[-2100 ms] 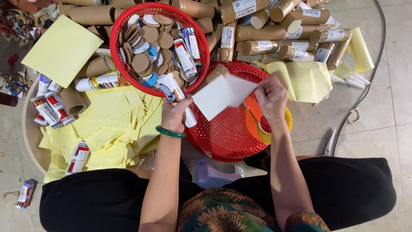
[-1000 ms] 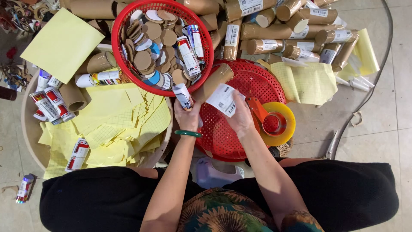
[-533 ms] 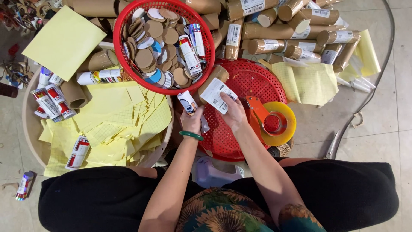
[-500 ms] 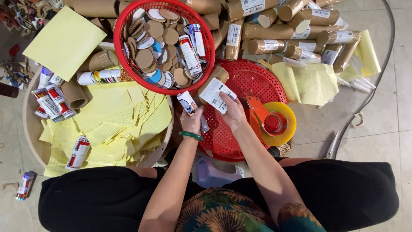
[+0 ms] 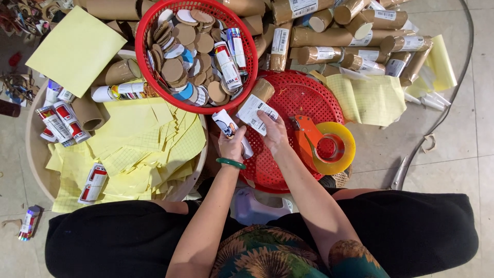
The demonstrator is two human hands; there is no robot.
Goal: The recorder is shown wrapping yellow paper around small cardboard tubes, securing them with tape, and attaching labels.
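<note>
Hands meet above a flat red plastic basket lid (image 5: 301, 103): your left hand (image 5: 232, 145) grips a small printed spray can (image 5: 230, 128), your right hand (image 5: 274, 135) grasps a white-labelled brown cardboard tube (image 5: 256, 103).

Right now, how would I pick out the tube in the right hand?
Find the flat red tray below the red basket. At its upper left edge the right hand holds a brown cardboard tube. Unlike the stacked tubes behind, it lies alone.

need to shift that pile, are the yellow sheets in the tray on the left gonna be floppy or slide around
Probably floppy: the yellow sheets look thin, with bent, lifted corners. Likely light and apt to slide apart, since they lie loose and overlapping in the round tray.
</note>
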